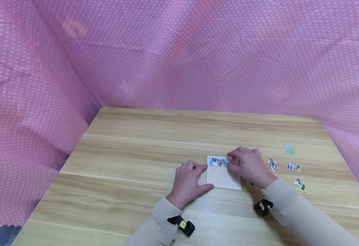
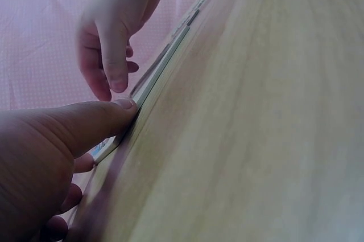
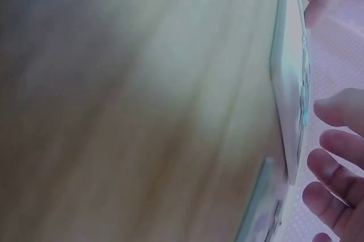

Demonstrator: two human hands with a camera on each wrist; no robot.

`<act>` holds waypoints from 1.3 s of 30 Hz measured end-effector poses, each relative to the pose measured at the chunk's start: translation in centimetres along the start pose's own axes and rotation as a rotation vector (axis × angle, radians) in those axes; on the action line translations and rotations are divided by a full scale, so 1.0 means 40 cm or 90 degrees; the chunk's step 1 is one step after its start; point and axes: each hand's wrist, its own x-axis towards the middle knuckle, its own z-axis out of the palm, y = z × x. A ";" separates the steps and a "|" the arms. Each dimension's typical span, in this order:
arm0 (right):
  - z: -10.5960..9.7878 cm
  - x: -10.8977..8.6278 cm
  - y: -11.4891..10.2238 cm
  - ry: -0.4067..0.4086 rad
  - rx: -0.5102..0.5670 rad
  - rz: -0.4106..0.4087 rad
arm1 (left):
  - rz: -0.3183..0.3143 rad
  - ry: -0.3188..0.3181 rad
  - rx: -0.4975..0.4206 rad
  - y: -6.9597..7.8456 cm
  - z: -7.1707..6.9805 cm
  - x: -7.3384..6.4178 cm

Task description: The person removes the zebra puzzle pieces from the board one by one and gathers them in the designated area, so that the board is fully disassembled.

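Note:
A white puzzle board (image 1: 224, 179) lies flat on the wooden table. Joined puzzle pieces with a zebra's head and a blue background (image 1: 217, 162) fill part of its upper strip. My left hand (image 1: 188, 181) rests at the board's left side, index fingertip by the upper left edge and thumb (image 2: 108, 119) against the near edge. Over the board's upper right corner is my right hand (image 1: 249, 167), its thumb and forefinger apart beside the fitted pieces. In the right wrist view, its loosely bent fingers (image 3: 335, 168) hold nothing visible.
Several loose puzzle pieces lie to the right: a blue-green one (image 1: 289, 150), striped ones (image 1: 272, 165) and a zebra-muzzle one (image 1: 299, 185). Another piece (image 1: 249, 183) is partly hidden under the right hand. Pink dotted cloth (image 1: 179, 68) hangs behind the table.

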 end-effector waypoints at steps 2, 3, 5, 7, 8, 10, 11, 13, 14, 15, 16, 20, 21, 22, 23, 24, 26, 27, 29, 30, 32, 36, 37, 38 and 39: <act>-0.002 -0.004 0.010 0.002 0.013 0.011 | -0.001 0.001 0.002 0.000 0.000 0.001; -0.004 -0.006 0.015 0.004 0.018 0.014 | -0.001 0.000 0.003 0.000 0.000 0.001; -0.007 -0.010 0.026 0.007 0.032 0.025 | -0.003 0.000 0.006 0.000 0.000 0.001; -0.013 -0.015 0.038 0.016 0.056 0.038 | -0.004 0.000 0.006 -0.002 0.000 0.001; -0.017 -0.018 0.044 0.021 0.068 0.043 | -0.006 0.000 0.006 -0.002 0.000 0.001; -0.025 -0.023 0.055 0.028 0.097 0.061 | -0.008 -0.002 0.006 -0.003 0.000 0.000; -0.028 -0.026 0.060 0.031 0.112 0.068 | -0.008 -0.002 0.005 -0.004 0.001 0.000; -0.035 -0.031 0.069 0.031 0.136 0.078 | -0.009 0.000 0.004 -0.005 0.002 -0.001; -0.038 -0.034 0.073 0.029 0.147 0.083 | -0.008 0.000 0.003 -0.006 0.002 -0.002; -0.040 -0.037 0.077 0.024 0.158 0.089 | -0.007 0.001 0.002 -0.006 0.003 -0.002; -0.043 -0.041 0.080 0.020 0.166 0.092 | -0.005 0.001 0.002 -0.006 0.004 -0.002; -0.059 -0.056 0.088 0.016 0.187 0.108 | -0.002 -0.001 0.001 -0.004 0.005 -0.003; -0.065 -0.060 0.089 0.017 0.194 0.113 | -0.003 -0.003 -0.001 -0.003 0.005 -0.004; -0.070 -0.063 0.090 0.020 0.199 0.118 | -0.005 -0.005 -0.001 -0.002 0.005 -0.004; -0.076 -0.066 0.092 0.025 0.203 0.119 | -0.006 -0.006 -0.003 -0.001 0.005 -0.004; -0.082 -0.069 0.094 0.030 0.211 0.120 | -0.007 -0.007 -0.004 0.000 0.005 -0.004; -0.095 -0.073 0.099 0.036 0.221 0.123 | -0.009 -0.007 -0.006 0.003 0.004 -0.004; -0.101 -0.076 0.103 0.037 0.226 0.125 | -0.010 -0.007 -0.007 0.003 0.004 -0.004; -0.112 -0.082 0.112 0.046 0.223 0.124 | -0.012 -0.007 -0.006 0.004 0.001 -0.005; -0.117 -0.086 0.118 0.048 0.226 0.128 | -0.012 -0.008 -0.008 0.005 0.000 -0.005; -0.125 -0.095 0.132 0.066 0.218 0.131 | -0.012 -0.009 -0.012 0.007 -0.003 -0.004; -0.133 -0.108 0.165 0.094 0.209 0.135 | -0.010 -0.009 -0.017 0.010 -0.006 -0.002; -0.133 -0.112 0.173 0.098 0.208 0.139 | -0.010 -0.009 -0.016 0.010 -0.007 -0.003; -0.135 -0.117 0.181 0.099 0.210 0.145 | -0.010 -0.011 -0.014 0.011 -0.007 -0.003; -0.136 -0.122 0.189 0.097 0.213 0.153 | -0.010 -0.014 -0.013 0.012 -0.007 -0.003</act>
